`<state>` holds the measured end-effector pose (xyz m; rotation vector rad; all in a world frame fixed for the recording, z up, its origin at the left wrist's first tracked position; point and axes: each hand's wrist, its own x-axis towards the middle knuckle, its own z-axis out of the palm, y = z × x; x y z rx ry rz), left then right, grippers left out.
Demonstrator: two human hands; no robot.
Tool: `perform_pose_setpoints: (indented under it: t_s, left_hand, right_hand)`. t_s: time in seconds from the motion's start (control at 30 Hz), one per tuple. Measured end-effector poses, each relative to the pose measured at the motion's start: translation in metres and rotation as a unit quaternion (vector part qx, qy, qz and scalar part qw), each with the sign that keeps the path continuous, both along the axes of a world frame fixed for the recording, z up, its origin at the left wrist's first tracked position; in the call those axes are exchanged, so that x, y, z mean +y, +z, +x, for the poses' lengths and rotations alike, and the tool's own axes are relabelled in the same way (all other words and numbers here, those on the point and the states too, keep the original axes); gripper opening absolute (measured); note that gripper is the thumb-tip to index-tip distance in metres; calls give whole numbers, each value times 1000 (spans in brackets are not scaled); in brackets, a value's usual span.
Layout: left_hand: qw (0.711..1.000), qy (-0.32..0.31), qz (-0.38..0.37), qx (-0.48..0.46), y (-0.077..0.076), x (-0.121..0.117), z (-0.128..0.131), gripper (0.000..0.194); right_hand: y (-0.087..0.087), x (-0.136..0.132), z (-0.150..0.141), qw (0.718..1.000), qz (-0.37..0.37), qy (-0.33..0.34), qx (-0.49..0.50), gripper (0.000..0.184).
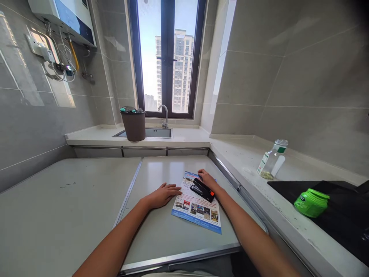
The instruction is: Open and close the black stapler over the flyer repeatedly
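A printed leaflet (196, 209) with a blue border, red text and small photos lies on the light table panel. On its upper right part rests a black stapler (201, 189) with an orange-red spot at its near end. My left hand (163, 195) lies palm down, fingers stretched out, their tips touching the leaflet's left edge. Just beyond the stapler, my right hand (206, 179) rests at the leaflet's upper right edge, fingers loosely bent and slightly apart. That hand hides the leaflet's upper right corner, and its wrist passes close to the stapler.
A brown bin (134, 126) stands by the sink (158, 133) and tap (165, 115) at the back. On the right counter (245, 169) are a glass jar (272, 159) and a green tub (311, 203) on a black surface. A metal-trimmed edge (184, 257) runs along the table's front.
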<state>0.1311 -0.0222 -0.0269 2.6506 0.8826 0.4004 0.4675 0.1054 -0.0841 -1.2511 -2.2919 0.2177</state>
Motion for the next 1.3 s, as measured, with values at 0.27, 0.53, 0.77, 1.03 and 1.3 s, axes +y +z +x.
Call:
perform_pose_setpoints:
  t_s: [0.27, 0.53, 0.77, 1.03, 1.3]
  left_hand:
    - [999, -17, 26, -25, 4, -1, 3, 44]
    - [998, -18, 42, -36, 3, 0, 3, 41]
    - [998, -20, 45, -40, 2, 0, 2, 42]
    - [998, -22, 49, -42, 1, 1, 2, 41]
    - [998, -22, 47, -36, 3, 0, 2, 43]
  right_hand:
    - [0, -3, 12, 999, 3, -34, -13, 35]
    - [-5, 0, -2, 999, 41, 0, -5, 31]
    - [-6, -2, -4, 1000, 15, 6, -24, 32]
    - [-6, -1, -5, 1000, 12, 13, -22, 31]
    - [-13, 3, -4, 999, -8, -27, -38, 39]
